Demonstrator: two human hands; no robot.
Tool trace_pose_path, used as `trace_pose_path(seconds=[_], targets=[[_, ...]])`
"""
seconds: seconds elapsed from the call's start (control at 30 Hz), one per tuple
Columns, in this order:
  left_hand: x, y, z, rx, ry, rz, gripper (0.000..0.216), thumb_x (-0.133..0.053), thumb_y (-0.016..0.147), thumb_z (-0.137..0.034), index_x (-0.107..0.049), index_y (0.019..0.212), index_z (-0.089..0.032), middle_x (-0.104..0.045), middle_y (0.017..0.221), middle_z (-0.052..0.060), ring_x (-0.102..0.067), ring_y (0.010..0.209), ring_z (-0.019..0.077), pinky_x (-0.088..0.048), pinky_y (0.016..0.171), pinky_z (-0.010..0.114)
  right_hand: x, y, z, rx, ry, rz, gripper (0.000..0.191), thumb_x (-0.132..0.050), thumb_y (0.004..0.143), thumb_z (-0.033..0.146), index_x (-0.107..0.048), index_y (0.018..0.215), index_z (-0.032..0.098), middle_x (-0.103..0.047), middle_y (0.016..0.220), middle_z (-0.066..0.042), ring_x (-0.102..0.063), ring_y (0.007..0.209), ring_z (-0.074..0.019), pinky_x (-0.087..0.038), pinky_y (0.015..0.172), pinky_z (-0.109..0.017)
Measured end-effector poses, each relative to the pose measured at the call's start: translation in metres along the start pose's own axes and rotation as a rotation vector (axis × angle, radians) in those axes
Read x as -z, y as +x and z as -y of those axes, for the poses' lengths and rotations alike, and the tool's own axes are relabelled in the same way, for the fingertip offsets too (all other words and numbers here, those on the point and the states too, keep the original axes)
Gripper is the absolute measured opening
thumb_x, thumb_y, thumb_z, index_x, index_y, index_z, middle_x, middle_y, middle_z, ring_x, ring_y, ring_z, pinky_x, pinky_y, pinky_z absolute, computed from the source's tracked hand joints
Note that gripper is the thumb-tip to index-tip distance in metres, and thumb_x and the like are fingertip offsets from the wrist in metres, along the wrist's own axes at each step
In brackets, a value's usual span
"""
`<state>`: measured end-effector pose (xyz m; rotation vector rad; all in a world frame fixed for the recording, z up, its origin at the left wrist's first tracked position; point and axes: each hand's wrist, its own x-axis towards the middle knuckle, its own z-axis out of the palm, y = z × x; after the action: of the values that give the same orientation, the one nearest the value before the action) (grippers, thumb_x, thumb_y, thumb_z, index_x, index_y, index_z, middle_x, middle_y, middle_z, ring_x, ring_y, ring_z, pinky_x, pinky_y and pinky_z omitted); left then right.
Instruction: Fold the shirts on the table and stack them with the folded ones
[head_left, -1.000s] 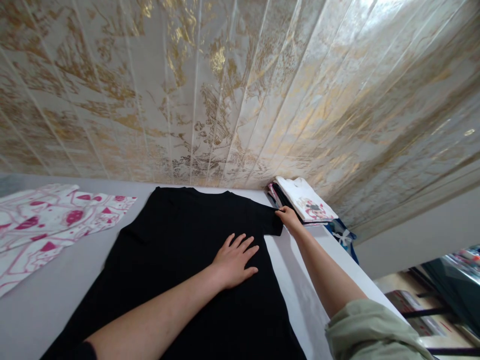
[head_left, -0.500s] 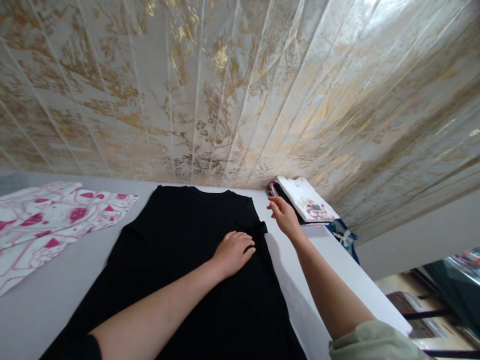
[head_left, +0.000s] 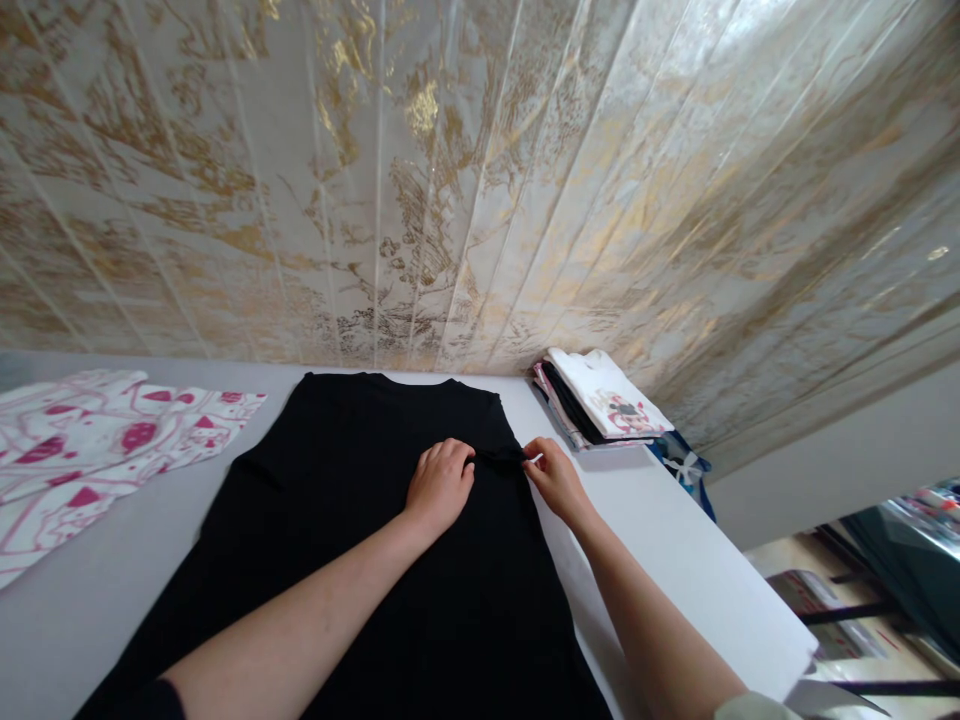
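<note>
A black T-shirt (head_left: 352, 560) lies spread flat on the white table (head_left: 675, 590), collar toward the wall. Its right sleeve is folded inward over the body. My left hand (head_left: 439, 483) rests on the shirt with fingers curled, pinching the folded sleeve. My right hand (head_left: 553, 478) grips the sleeve's outer edge at the shirt's right side, fingers closed on the fabric.
A white cloth with pink and red print (head_left: 97, 450) lies at the table's left. A stack of folded shirts (head_left: 600, 405) topped by a white printed one sits at the back right against the gold-patterned wall. The table's right edge drops to the floor.
The right sleeve, stretched out a second ago, is now folded inward. My left hand went from flat and spread to curled on the sleeve. My right hand moved in to the shirt's edge.
</note>
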<state>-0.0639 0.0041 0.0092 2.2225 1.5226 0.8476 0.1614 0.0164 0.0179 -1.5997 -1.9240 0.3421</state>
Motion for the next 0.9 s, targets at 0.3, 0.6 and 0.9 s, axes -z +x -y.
trace_pose_path(seconds=[0.3, 0.6, 0.9], targets=[[0.002, 0.002, 0.0, 0.029, -0.035, -0.002, 0.021, -0.047, 0.092, -0.018, -0.06, 0.108, -0.022, -0.063, 0.113, 0.004, -0.055, 0.109, 0.0215, -0.042, 0.097, 0.037, -0.019, -0.024, 0.015, 0.034, -0.088, -0.047, 0.026, -0.044, 0.082, 0.018, -0.053, 0.105, 0.024, -0.055, 0.101, -0.002, -0.055, 0.071, -0.0139, -0.044, 0.069, -0.027], [-0.009, 0.011, 0.019, 0.048, -0.218, -0.09, 0.019, -0.051, 0.088, -0.015, -0.061, 0.104, -0.02, -0.065, 0.107, 0.006, -0.059, 0.106, 0.0207, -0.046, 0.096, 0.036, -0.023, -0.027, 0.019, 0.006, -0.239, -0.044, 0.03, -0.041, 0.08, 0.007, -0.056, 0.099, 0.025, -0.051, 0.101, -0.001, -0.054, 0.077, -0.0134, -0.038, 0.065, -0.024], [0.005, 0.061, 0.008, 0.33, -0.11, 0.15, 0.021, -0.056, 0.087, -0.03, -0.065, 0.1, -0.015, -0.071, 0.102, 0.009, -0.067, 0.095, 0.019, -0.049, 0.082, 0.025, -0.018, -0.026, 0.02, 0.016, -0.176, -0.079, 0.013, -0.043, 0.085, 0.016, -0.049, 0.095, 0.023, -0.051, 0.098, 0.0, -0.051, 0.075, -0.0136, -0.035, 0.062, -0.024]])
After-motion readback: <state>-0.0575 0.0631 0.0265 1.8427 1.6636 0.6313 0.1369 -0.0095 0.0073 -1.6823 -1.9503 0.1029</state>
